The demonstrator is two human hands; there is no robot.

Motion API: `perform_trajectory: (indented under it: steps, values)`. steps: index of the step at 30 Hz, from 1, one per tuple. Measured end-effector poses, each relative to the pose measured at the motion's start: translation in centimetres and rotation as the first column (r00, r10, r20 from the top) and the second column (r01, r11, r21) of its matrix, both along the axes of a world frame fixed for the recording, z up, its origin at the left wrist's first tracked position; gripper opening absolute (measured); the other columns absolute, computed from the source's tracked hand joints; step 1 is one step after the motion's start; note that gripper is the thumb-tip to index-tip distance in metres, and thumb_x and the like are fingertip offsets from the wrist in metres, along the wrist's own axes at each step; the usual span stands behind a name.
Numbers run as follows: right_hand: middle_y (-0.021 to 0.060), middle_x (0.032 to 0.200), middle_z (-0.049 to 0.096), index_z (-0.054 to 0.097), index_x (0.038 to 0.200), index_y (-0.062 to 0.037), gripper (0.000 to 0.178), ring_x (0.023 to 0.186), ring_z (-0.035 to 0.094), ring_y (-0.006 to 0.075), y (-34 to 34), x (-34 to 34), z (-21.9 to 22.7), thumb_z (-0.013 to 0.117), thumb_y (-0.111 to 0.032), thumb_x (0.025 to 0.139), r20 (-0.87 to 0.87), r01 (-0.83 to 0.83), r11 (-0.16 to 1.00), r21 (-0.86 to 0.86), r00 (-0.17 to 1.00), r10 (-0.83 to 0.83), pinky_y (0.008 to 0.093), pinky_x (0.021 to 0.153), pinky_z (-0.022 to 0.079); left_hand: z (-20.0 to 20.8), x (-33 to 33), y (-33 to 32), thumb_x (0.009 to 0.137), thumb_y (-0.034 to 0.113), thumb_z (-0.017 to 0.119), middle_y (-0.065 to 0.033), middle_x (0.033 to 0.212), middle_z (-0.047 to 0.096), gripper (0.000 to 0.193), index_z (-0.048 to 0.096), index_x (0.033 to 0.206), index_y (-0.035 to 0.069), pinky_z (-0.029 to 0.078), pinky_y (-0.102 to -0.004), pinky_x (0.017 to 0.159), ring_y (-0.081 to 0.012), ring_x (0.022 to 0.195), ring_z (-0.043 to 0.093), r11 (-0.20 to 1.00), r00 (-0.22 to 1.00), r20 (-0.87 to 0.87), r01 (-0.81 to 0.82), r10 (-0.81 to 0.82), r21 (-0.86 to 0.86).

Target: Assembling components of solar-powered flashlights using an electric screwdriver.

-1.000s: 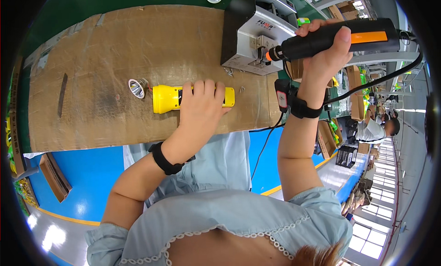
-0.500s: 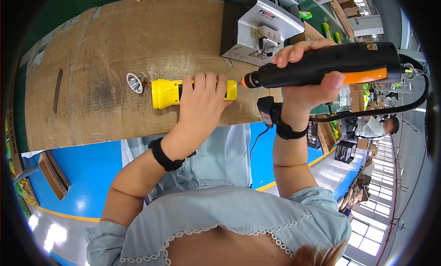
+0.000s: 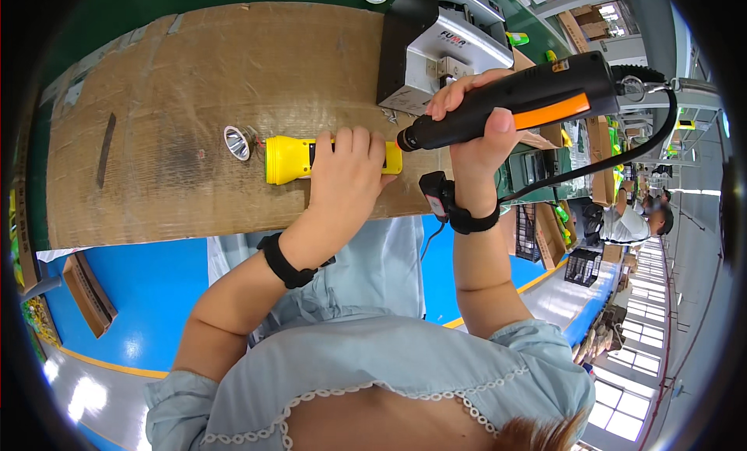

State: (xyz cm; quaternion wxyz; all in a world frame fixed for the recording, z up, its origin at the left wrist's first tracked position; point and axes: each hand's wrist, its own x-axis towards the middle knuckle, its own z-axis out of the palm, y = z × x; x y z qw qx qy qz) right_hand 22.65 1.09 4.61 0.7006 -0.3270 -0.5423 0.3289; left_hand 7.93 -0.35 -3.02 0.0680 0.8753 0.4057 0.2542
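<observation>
A yellow flashlight body (image 3: 289, 159) lies on the cardboard sheet, and my left hand (image 3: 346, 171) is closed over its handle from above. From its wide end, thin wires lead to a shiny reflector cup (image 3: 237, 142). My right hand (image 3: 482, 128) grips a black and orange electric screwdriver (image 3: 529, 93), fingers over the top and thumb along the near side. Its tip is at the far right end of the flashlight body; the exact contact point is hidden.
Brown cardboard (image 3: 194, 85) covers the bench. A silver and black machine (image 3: 408, 62) stands beyond my right hand, with small screws (image 3: 389, 115) by its base. The screwdriver's black cable (image 3: 622, 159) loops at the right. Another person (image 3: 626, 221) is farther off to the right.
The electric screwdriver has moved left and tilted, its tip now down at the flashlight's end. My left hand still holds the flashlight. The whole view has shifted slightly.
</observation>
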Motion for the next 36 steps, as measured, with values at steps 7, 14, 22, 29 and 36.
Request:
perform_trajectory:
  steps: [7, 14, 22, 29, 36]
  values:
    - [0.0108, 0.073, 0.052, 0.046, 0.099, -0.0049, 0.058, 0.062, 0.054, 0.0248, -0.6, 0.8, 1.3, 0.062, -0.056, 0.077, 0.199, 0.023, 0.997, -0.067, 0.98, -0.009, 0.0396, 0.062, 0.049, 0.4, 0.0, 0.0, 0.063, 0.038, 0.075, -0.0079, 0.092, 0.054, 0.054, 0.058, 0.104, 0.007, 0.037, -0.0404, 0.081, -0.023, 0.09, 0.051, 1.0, 1.0, -0.026, -0.011, 0.012, 0.02]
    - [0.0089, 0.073, 0.053, 0.05, 0.097, -0.0095, 0.059, 0.059, 0.052, 0.0243, -0.6, 3.1, 7.6, 0.054, -0.065, 0.078, 0.01, 0.381, 0.91, 0.161, 0.922, -0.388, 0.0393, 0.059, 0.047, 0.4, -0.2, -0.3, 0.065, 0.038, 0.075, -0.0098, 0.095, 0.053, 0.052, 0.059, 0.102, 0.006, 0.035, -0.0446, 0.089, -0.0258, 0.095, 0.05, 1.0, 1.0, 0.01, -0.016, 0.016, 0.007]
    - [0.0134, 0.066, 0.059, 0.049, 0.092, 0.0019, 0.031, 0.053, 0.058, 0.0207, 2.8, 4.2, 5.8, 0.062, -0.025, 0.087, 0.062, 0.294, 0.906, 0.304, 0.943, -0.326, 0.0304, 0.052, 0.049, 1.7, 0.5, 0.9, 0.063, 0.024, 0.076, -0.0125, 0.095, 0.054, 0.041, 0.061, 0.095, 0.003, 0.037, -0.0423, 0.086, -0.0288, 0.095, 0.05, 0.98, 0.992, 0.063, 0.121, -0.112, -0.16]
    - [0.0146, 0.07, 0.054, 0.049, 0.094, 0.0008, 0.043, 0.057, 0.055, 0.0267, 2.5, 3.9, 6.1, 0.063, -0.038, 0.082, 0.172, 0.243, 0.964, 0.107, 0.95, -0.259, 0.0402, 0.054, 0.05, 1.7, 1.4, 1.0, 0.062, 0.021, 0.076, -0.0114, 0.093, 0.054, 0.037, 0.062, 0.094, 0.007, 0.038, -0.0407, 0.082, -0.0295, 0.095, 0.049, 0.975, 0.967, 0.209, 0.175, -0.144, -0.138]
    - [0.0094, 0.075, 0.052, 0.049, 0.103, -0.0071, 0.066, 0.062, 0.053, 0.0241, -2.2, 1.0, 5.1, 0.05, -0.068, 0.077, -0.068, -0.075, 0.996, 0.051, 0.995, 0.078, 0.0396, 0.061, 0.046, 4.1, -5.3, 1.8, 0.056, 0.021, 0.08, -0.0116, 0.099, 0.052, 0.053, 0.056, 0.101, 0.007, 0.036, -0.0418, 0.088, -0.0317, 0.1, 0.049, 0.979, 0.947, 0.295, 0.167, -0.127, -0.115]
